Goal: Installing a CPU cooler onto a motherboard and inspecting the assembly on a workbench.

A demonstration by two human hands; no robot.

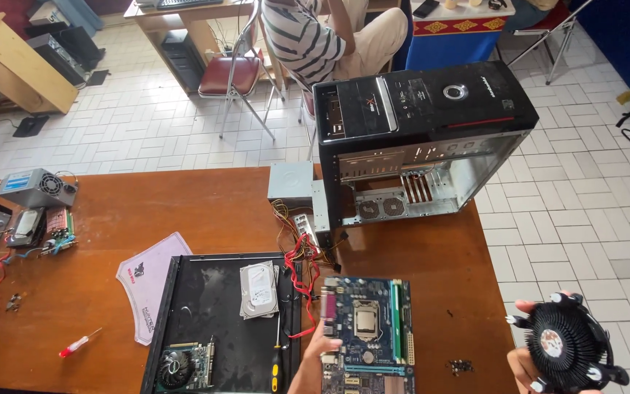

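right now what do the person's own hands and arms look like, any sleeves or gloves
Both are bare. The left hand and the stretch of forearm showing at the bottom edge have no glove, sleeve, watch or ring that can be seen. The right hand is mostly hidden behind a round black cooler fan; only bare fingertips and part of the palm show, with no glove. Wrists and upper arms are out of view.

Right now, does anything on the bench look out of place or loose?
Yes. A cluster of small screws lies loose on the wooden table, right of the motherboard, near the edge. The right hand holds the cooler fan out past the table edge, over the tiled floor. The left hand touches the motherboard.
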